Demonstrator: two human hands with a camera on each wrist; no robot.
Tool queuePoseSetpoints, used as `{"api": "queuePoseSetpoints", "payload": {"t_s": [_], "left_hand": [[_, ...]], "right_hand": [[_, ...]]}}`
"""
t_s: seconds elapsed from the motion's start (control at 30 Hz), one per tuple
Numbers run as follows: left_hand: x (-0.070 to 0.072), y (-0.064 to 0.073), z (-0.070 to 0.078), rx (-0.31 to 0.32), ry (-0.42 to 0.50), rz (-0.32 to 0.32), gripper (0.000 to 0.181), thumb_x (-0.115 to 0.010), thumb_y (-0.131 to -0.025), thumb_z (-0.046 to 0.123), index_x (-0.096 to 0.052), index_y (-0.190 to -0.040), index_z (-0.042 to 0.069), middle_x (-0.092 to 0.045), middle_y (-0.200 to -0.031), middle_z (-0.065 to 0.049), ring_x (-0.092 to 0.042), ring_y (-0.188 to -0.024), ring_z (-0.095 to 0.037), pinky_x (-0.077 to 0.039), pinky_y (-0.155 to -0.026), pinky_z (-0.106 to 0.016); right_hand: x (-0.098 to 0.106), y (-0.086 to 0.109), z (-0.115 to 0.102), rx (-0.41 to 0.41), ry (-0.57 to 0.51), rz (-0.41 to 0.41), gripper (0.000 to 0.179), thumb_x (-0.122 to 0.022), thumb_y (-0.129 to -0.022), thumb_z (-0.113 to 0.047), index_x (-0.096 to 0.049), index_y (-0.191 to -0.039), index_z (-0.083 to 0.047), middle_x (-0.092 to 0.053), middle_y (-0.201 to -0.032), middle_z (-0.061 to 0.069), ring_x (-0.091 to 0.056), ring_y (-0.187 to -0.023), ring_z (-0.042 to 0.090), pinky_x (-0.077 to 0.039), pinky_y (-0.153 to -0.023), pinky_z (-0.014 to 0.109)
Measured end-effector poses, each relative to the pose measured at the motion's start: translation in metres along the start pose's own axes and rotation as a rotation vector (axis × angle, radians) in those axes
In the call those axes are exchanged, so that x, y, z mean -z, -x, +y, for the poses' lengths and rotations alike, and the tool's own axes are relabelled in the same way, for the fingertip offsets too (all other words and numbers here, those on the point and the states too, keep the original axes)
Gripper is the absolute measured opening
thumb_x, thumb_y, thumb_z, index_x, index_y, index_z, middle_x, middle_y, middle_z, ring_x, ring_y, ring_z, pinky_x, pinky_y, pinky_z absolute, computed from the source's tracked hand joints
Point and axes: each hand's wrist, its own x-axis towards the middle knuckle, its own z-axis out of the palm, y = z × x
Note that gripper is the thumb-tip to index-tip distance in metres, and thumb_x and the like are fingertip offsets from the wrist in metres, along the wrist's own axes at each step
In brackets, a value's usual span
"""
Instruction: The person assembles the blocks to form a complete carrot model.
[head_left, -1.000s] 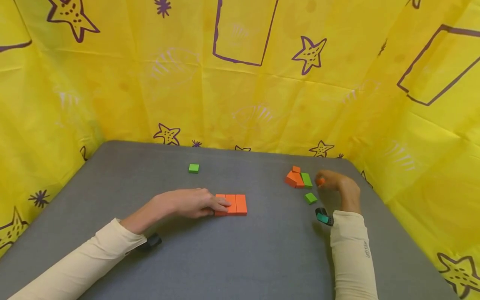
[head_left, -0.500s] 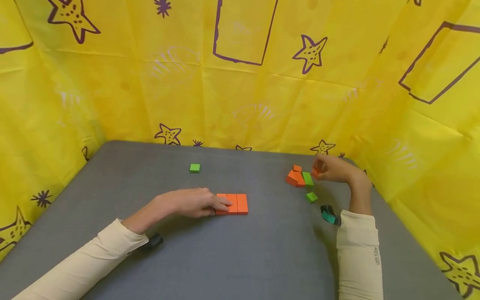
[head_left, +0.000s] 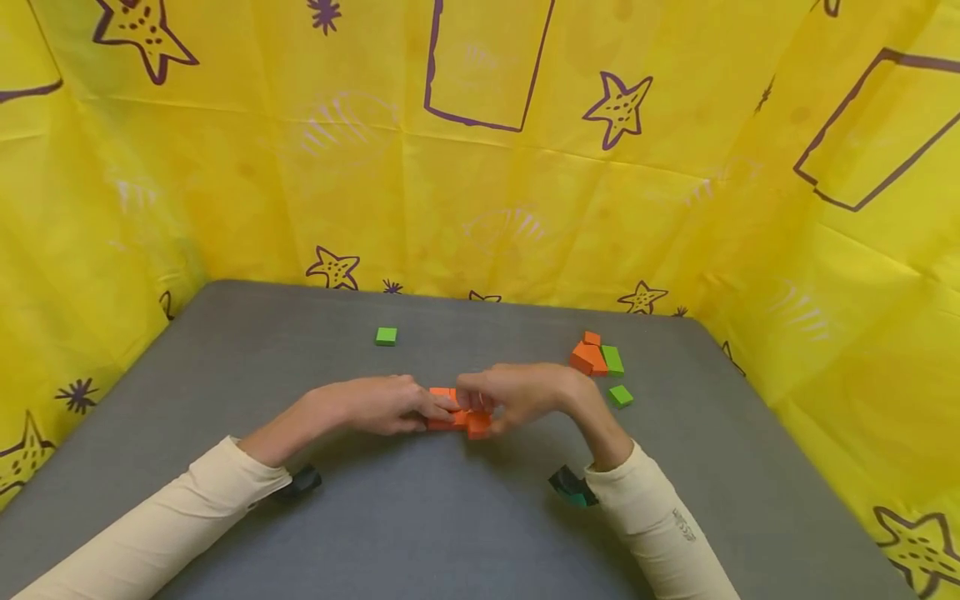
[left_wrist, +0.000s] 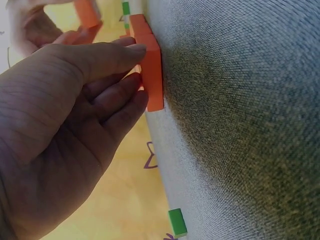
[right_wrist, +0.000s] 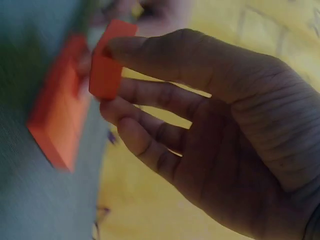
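Note:
A flat row of orange blocks [head_left: 445, 422] lies mid-table, partly hidden by both hands. My left hand [head_left: 375, 405] rests its thumb and fingertips on the left end of this row [left_wrist: 153, 75], the fingers only slightly bent. Between thumb and fingers, my right hand [head_left: 525, 395] pinches another orange block [right_wrist: 106, 62]. That block is tilted, just over the row's right part, close to the left fingertips. In the right wrist view the row [right_wrist: 59, 110] shows blurred beneath it.
Several orange blocks [head_left: 589, 357] cluster at the back right, with a green block [head_left: 612, 360] against them and another green block [head_left: 621, 396] just in front. A single green block [head_left: 386, 336] lies at the back left. Yellow patterned cloth [head_left: 480, 183] walls the grey table [head_left: 450, 525].
My right hand has carried the pinched orange block leftward from beside the back-right cluster to above the row. My left hand has stayed on the row's left end.

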Motion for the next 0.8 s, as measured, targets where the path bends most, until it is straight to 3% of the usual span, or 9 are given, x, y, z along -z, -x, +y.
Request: {"api": "queuePoseSetpoints", "payload": {"t_s": [0.1,0.23,0.37,0.53,0.8], "left_hand": [[0.0,-0.001,-0.002,0.01,0.041,-0.002,0.026,-0.068,-0.099,0.005,-0.079,-0.119,0.018,-0.076,-0.104,0.004,-0.055,-0.074,-0.005,-0.048,-0.071,-0.018],[0.0,-0.002,-0.003,0.037,0.096,-0.022,0.019,-0.069,-0.098,0.005,-0.079,-0.112,0.014,-0.066,-0.086,0.006,-0.045,-0.067,-0.001,-0.041,-0.065,-0.015],[0.0,-0.003,-0.003,0.04,0.107,-0.02,0.024,-0.071,-0.097,0.004,-0.079,-0.118,0.014,-0.072,-0.092,0.005,-0.045,-0.067,0.001,-0.041,-0.064,-0.015],[0.0,-0.003,-0.001,0.052,0.112,-0.039,0.037,-0.069,-0.098,0.005,-0.074,-0.133,0.017,-0.077,-0.118,0.003,-0.038,-0.059,0.002,-0.032,-0.058,-0.015],[-0.002,-0.002,0.0,0.052,0.126,-0.039,0.035,-0.069,-0.098,0.005,-0.075,-0.131,0.017,-0.077,-0.113,0.005,-0.046,-0.068,0.002,-0.038,-0.062,-0.015]], "right_hand": [[-0.012,-0.017,-0.005,0.04,-0.014,-0.024,0.035,-0.078,-0.095,-0.017,-0.05,-0.111,-0.005,-0.064,-0.092,0.01,-0.058,-0.078,0.016,-0.048,-0.075,0.02],[-0.025,-0.03,-0.005,0.038,-0.017,-0.023,0.04,-0.078,-0.094,-0.013,-0.041,-0.107,-0.005,-0.057,-0.092,0.014,-0.047,-0.077,0.011,-0.04,-0.074,0.018],[-0.03,-0.035,-0.007,-0.051,0.109,0.04,0.044,-0.083,-0.091,-0.021,-0.042,-0.106,-0.011,-0.054,-0.096,0.004,-0.048,-0.086,0.011,-0.04,-0.08,0.021],[-0.031,-0.038,-0.009,-0.122,0.299,0.122,0.052,-0.091,-0.082,-0.033,-0.046,-0.101,-0.017,-0.048,-0.092,-0.004,-0.046,-0.087,0.014,-0.038,-0.08,0.027],[-0.033,-0.043,-0.005,-0.13,0.288,0.12,0.055,-0.092,-0.079,-0.042,-0.045,-0.099,-0.02,-0.048,-0.091,-0.005,-0.047,-0.088,0.012,-0.037,-0.079,0.028]]}}
